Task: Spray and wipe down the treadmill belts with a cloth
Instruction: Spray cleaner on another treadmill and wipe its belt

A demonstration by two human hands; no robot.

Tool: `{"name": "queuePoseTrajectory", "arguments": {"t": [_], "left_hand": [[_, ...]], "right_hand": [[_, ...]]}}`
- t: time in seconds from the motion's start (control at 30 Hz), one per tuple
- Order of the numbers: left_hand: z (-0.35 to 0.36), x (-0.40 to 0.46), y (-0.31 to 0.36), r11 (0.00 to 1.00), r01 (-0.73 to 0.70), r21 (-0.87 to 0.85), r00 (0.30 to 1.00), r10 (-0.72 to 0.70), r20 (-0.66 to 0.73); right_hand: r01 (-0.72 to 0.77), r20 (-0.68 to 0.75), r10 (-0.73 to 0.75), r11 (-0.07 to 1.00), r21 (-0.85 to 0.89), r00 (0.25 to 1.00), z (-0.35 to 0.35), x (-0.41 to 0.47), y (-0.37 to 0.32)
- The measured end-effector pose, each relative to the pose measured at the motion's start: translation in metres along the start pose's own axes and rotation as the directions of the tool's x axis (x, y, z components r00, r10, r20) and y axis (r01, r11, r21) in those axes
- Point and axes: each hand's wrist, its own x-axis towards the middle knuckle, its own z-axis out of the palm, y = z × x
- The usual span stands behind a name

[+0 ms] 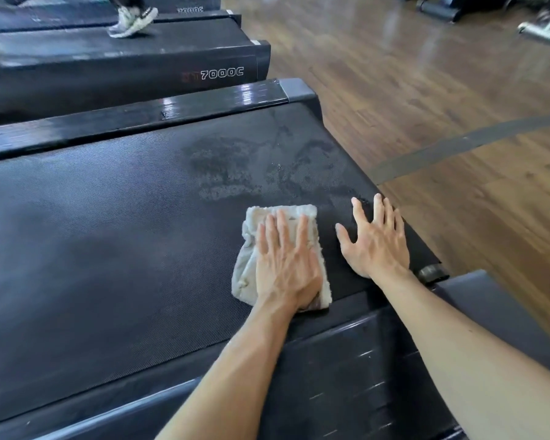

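A black textured treadmill belt (115, 223) fills the middle of the head view, with wet spray patches (235, 166) near its rear end. A folded pale grey cloth (251, 223) lies on the belt near the rear right corner. My left hand (286, 265) presses flat on the cloth with straight fingers. My right hand (375, 239) rests flat on the bare belt just right of the cloth, fingers spread, close to the belt's end. No spray bottle is in view.
Glossy black side rails (140, 119) (346, 369) border the belt. A second treadmill marked 7000C (223, 73) stands beyond, with a person's sneakers (131, 20) on its belt. Wooden floor (426, 74) lies to the right, with other gym equipment (546, 27) at the far right.
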Motion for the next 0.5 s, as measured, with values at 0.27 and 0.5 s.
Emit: {"name": "queuePoseTrajectory", "arguments": {"t": [0.27,0.5], "left_hand": [[-0.008,-0.002,-0.045,1.0,0.01,-0.019,0.999,-0.01,-0.037],[-0.026,-0.011,-0.137,0.987,0.16,0.029,0.986,-0.158,-0.047]], "right_hand": [[0.011,0.025,-0.011,1.0,0.001,1.0,-0.001,0.001,0.001],[0.059,0.138,-0.054,0.998,-0.029,0.989,-0.003,0.013,0.002]]}}
